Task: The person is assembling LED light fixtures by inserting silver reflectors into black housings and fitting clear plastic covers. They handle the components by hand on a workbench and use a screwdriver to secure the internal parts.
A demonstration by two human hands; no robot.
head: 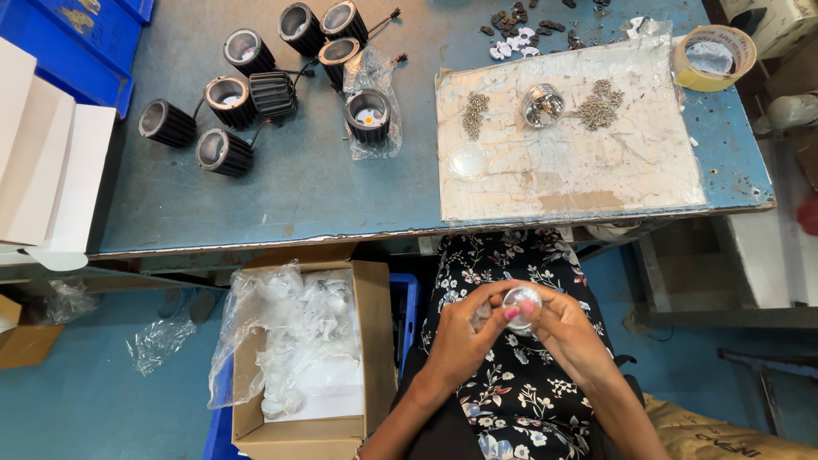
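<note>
Both hands, left hand [460, 336] and right hand [567, 332], hold a small clear round lens [521, 300] over the lap, fingertips closed around its rim. Left of the lap stands a cardboard box [375, 341] of plastic bags. Farther off, the blue workbench [307, 183] carries black finned lamp housings [273, 92] and a silver reflector [543, 105].

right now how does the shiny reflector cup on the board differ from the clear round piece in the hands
The shiny silver reflector cup rests untouched on the taped board; the small clear round piece is pinched between the left hand and right hand over the lap. The cup looks mirrored, the piece transparent. Both are round.
</note>
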